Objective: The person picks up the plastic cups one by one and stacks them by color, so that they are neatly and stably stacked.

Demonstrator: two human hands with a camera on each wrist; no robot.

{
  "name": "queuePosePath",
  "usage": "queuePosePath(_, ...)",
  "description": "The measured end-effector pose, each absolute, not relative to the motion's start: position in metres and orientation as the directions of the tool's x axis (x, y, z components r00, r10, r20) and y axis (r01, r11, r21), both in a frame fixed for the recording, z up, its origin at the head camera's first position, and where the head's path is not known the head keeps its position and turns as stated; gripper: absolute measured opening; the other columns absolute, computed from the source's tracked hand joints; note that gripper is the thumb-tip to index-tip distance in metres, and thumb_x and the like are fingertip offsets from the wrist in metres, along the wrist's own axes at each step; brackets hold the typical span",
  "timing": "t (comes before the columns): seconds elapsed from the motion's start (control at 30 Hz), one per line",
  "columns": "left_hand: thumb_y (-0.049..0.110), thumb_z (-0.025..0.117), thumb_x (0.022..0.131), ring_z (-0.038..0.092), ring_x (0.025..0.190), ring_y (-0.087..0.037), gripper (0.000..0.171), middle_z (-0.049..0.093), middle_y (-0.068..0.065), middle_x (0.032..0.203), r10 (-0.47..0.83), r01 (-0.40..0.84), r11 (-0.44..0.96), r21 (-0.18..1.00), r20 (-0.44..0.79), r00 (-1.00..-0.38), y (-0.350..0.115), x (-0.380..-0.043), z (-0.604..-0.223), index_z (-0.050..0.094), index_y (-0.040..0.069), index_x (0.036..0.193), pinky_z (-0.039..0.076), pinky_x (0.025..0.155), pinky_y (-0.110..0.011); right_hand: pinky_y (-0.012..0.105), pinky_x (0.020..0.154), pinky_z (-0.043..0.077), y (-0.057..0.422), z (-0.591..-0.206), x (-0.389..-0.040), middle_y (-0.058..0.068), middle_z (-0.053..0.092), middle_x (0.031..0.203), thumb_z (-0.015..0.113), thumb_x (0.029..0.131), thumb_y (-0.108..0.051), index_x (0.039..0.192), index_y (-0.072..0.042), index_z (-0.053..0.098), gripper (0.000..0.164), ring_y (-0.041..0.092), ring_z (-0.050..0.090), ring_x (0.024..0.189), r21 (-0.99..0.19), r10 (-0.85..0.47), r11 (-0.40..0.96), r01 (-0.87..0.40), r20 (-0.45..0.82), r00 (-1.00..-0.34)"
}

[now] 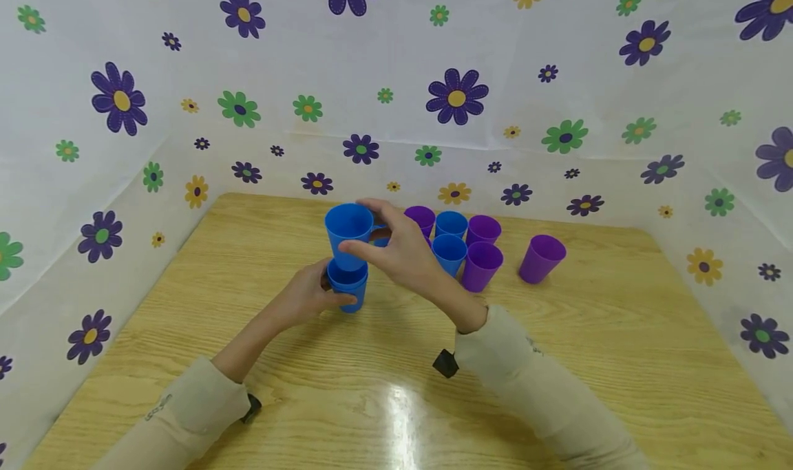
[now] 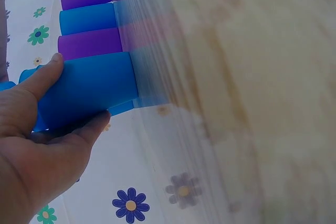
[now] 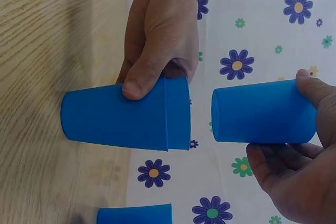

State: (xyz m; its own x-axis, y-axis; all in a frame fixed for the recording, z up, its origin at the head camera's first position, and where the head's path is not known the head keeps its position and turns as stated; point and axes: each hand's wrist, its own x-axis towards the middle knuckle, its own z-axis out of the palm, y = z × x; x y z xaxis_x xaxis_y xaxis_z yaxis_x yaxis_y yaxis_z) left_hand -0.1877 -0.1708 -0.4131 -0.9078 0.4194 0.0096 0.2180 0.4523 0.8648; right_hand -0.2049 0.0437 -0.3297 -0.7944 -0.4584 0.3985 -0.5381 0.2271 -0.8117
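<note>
so just left of mid-frame, the right hand (image 1: 405, 250) grips a blue cup (image 1: 348, 230) right above the nested blue cups (image 1: 350, 286) the left hand (image 1: 306, 294) is holding, long axes pretty much lined up, clear gap between them

From the head, looks forward and down over the table (image 1: 347, 374) from farthest back. From each wrist, looks in close, turned sideways, toward the flowered cloth (image 3: 262, 32); shares the stacked blue cups (image 3: 118, 116) across both.

A white backdrop printed with colourful flowers (image 1: 384, 50) fills the upper frame; a yellowish wood-grain tabletop (image 1: 626, 339) lies below.
</note>
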Motion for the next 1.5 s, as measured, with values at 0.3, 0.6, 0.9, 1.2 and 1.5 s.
queuePosePath(0.3,0.012,0.075,0.097,0.052,0.134,-0.047,0.073,0.050,-0.029,0.148,0.421,0.217,0.426,0.878,0.020,-0.907,-0.171,-0.187,-0.415,0.033,-0.006,0.154,0.044,0.110,-0.060,0.044,0.094,0.057,0.037,-0.339,-0.208,0.015,0.066,0.129,0.081,0.092,-0.015,0.147,0.001,0.049,0.066,0.026,0.065,0.110,-0.822,-0.471,0.204,-0.532,0.394,-0.789)
queuePosePath(0.6,0.010,0.075,0.096,0.053,0.133,-0.047,0.076,0.049,-0.030,0.148,0.427,0.220,0.411,0.885,0.026,-0.904,-0.171,-0.187,-0.415,0.030,-0.006,0.156,0.044,0.110,-0.060,0.049,0.097,0.056,0.037,-0.344,-0.206,0.017,0.064,0.132,0.081,0.092,-0.017,0.148,0.001,0.049,0.067,0.029,0.065,0.111,-0.828,-0.474,0.233,-0.509,0.360,-0.803)
queuePosePath(0.9,0.012,0.075,0.096,0.057,0.129,-0.045,0.071,0.055,-0.029,0.142,0.417,0.210,0.428,0.879,0.014,-0.909,-0.169,-0.186,-0.413,0.035,-0.007,0.152,0.048,0.107,-0.057,0.039,0.101,0.053,0.042,-0.353,-0.205,0.011,0.062,0.142,0.084,0.090,-0.027,0.150,-0.004,0.048,0.074,0.022,0.060,0.126,-0.801,-0.494,0.330,-0.500,0.305,-0.814)
queuePosePath(1.2,0.011,0.077,0.095,0.061,0.123,-0.043,0.065,0.060,-0.028,0.136,0.392,0.208,0.475,0.855,0.006,-0.920,-0.168,-0.187,-0.413,0.043,-0.008,0.146,0.050,0.105,-0.056,0.043,0.103,0.052,0.056,-0.357,-0.203,0.011,0.064,0.139,0.075,0.097,-0.025,0.149,-0.003,0.050,0.062,0.028,0.060,0.124,-0.818,-0.498,0.308,-0.486,0.296,-0.815)
queuePosePath(1.5,0.012,0.080,0.092,0.059,0.126,-0.044,0.066,0.060,-0.026,0.137,0.370,0.199,0.496,0.845,0.002,-0.929,-0.166,-0.187,-0.413,0.045,-0.007,0.145,0.048,0.107,-0.057,0.051,0.104,0.052,0.083,-0.356,-0.205,0.014,0.066,0.133,0.073,0.099,-0.021,0.140,0.001,0.058,0.049,0.033,0.063,0.120,-0.817,-0.447,0.302,-0.491,0.334,-0.830)
